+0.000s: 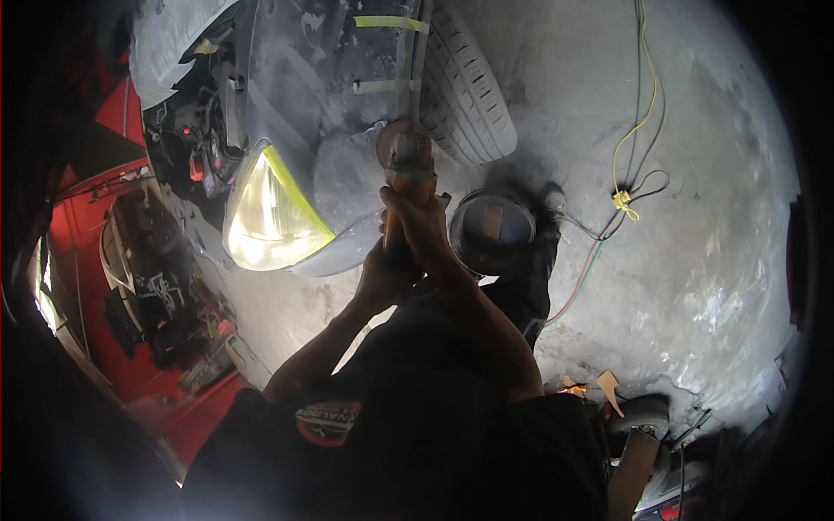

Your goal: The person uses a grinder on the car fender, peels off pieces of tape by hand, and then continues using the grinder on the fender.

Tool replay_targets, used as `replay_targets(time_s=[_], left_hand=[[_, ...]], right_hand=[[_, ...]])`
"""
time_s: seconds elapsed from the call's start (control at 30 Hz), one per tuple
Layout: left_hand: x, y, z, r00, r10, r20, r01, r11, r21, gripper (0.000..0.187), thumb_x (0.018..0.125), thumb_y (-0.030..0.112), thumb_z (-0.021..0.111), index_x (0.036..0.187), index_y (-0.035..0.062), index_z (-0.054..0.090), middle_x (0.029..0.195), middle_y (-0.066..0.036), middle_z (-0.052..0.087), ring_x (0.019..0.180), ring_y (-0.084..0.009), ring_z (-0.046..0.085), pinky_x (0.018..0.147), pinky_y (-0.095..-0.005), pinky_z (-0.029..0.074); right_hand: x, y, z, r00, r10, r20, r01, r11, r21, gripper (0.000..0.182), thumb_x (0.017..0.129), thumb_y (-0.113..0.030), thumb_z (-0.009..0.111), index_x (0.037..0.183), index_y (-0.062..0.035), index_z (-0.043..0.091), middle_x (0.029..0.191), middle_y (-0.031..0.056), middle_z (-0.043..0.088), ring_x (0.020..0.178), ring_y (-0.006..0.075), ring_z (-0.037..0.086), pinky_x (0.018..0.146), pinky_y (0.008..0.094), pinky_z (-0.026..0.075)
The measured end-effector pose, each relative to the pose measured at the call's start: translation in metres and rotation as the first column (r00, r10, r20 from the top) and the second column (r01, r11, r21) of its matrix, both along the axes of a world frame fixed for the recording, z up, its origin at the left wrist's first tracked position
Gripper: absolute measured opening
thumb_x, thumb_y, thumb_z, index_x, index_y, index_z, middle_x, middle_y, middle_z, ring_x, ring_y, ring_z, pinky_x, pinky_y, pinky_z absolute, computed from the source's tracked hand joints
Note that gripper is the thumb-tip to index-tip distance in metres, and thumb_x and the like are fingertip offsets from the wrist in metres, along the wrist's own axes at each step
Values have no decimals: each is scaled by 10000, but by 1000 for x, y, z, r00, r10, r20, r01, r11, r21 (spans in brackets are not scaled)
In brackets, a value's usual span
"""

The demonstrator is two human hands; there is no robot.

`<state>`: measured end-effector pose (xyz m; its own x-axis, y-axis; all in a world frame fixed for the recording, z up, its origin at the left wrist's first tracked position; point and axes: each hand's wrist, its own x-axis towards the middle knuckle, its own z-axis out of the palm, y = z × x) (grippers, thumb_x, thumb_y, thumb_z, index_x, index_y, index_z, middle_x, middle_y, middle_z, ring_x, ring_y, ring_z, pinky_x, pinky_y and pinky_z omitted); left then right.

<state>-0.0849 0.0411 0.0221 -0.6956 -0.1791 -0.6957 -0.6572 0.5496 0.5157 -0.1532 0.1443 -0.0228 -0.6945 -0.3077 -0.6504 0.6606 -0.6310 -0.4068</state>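
Both hands are closed around an orange-bodied angle grinder point(408, 184) in the middle of the head view. My right hand point(419, 224) wraps the body just behind the tool's head. Farther back, my left hand point(384, 276) grips the rear part, its fingers partly hidden. The round reddish disc point(393, 143) at the far end is at the edge of a car fender point(330, 130), beside the wheel arch; whether it touches cannot be made out. Tape strips point(389, 23) lie across the grey, sanded fender. A headlight point(274, 217) edged in yellow-green tape sits left of the grinder.
A tire point(465, 87) stands right of the fender. Beside my leg is a round dark container point(492, 230). Cables with a yellow knot point(621, 200) run over the concrete floor. To the left is the open engine bay point(195, 130), with red equipment point(156, 382) below it.
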Motion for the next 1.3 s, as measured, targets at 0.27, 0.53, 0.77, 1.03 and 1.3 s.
replay_targets(time_s=[0.27, 0.53, 0.77, 1.03, 1.3], left_hand=[[-12, 9, 10, 999, 10, 44, -11, 999, 35, 411, 738, 90, 792, 1087, 13, 588, 840, -37, 673, 733, -116, 654, 614, -313, 539], [2, -10, -8, 993, 58, 104, -73, 987, 141, 497, 767, 64, 769, 1207, 1, 548, 971, -78, 683, 782, -149, 685, 641, -292, 551], [-1, -6, 4, 989, 8, 148, -22, 995, 93, 485, 773, 82, 765, 1199, -9, 550, 992, -104, 693, 850, -149, 689, 690, -295, 554], [18, -14, -7, 998, 48, -30, -42, 984, 174, 514, 782, 106, 766, 1225, -13, 535, 1028, -103, 690, 952, -179, 684, 802, -325, 550], [23, -12, -2, 982, 72, 173, -84, 994, 66, 506, 817, 108, 716, 1268, 4, 514, 1055, -133, 681, 975, -186, 684, 800, -325, 544]], right_hand=[[-3, 4, 4, 1000, -12, 6, 12, 1000, 27, 371, 865, -272, 765, 1048, 19, 626, 772, 81, 636, 626, 180, 648, 581, 312, 546], [4, -5, -2, 997, -17, -79, 22, 998, 65, 369, 857, -271, 768, 1035, 23, 632, 774, 78, 639, 627, 173, 645, 586, 313, 541], [10, -9, -2, 994, -36, -99, 48, 992, 118, 345, 852, -265, 769, 994, 25, 647, 756, 79, 646, 635, 174, 654, 583, 315, 534], [13, -14, -5, 994, 35, -103, -22, 992, 128, 396, 832, -287, 792, 1033, 22, 650, 795, 80, 665, 668, 175, 658, 618, 318, 540], [33, -22, -14, 998, 59, -18, -57, 995, 80, 397, 837, -279, 798, 1047, 23, 651, 810, 91, 666, 680, 178, 665, 622, 322, 546]])
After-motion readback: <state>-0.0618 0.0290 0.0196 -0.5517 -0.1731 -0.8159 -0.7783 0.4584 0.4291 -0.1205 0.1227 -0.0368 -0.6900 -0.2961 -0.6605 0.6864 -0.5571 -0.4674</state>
